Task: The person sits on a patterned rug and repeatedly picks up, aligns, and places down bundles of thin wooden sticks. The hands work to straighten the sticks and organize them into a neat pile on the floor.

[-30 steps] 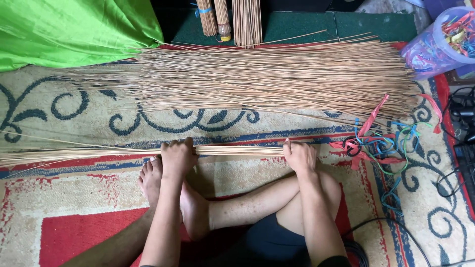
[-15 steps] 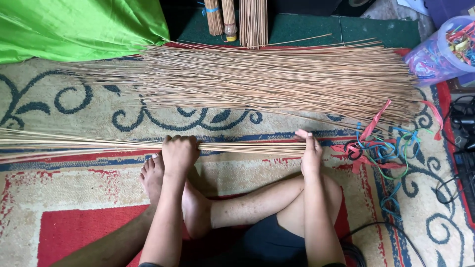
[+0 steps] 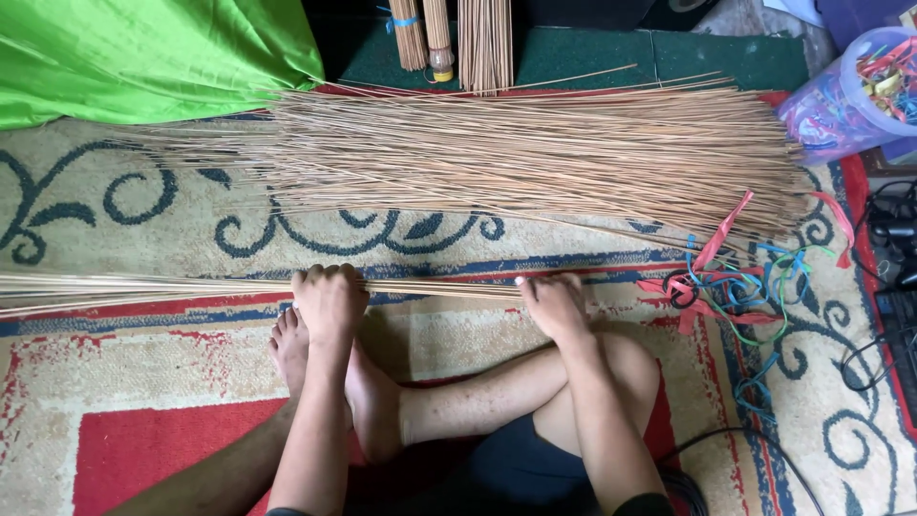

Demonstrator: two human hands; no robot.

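Note:
I sit cross-legged on a patterned carpet. A thin bundle of long tan sticks lies across it in front of my legs, running from the left edge to about the middle. My left hand is closed around the bundle near its middle. My right hand lies palm down over the bundle's right end, fingers curled on the stick tips. Behind the bundle a much larger loose pile of the same sticks is spread across the carpet.
Coloured ribbons lie tangled right of my right hand. A clear plastic tub of ribbons stands at the far right, with black cables below it. Green cloth fills the top left. Tied stick bundles stand at the top.
My right hand gripped the bundle's end, lifted off with fingers spread, and now is down on the end again, slightly further left. My left hand kept its grip.

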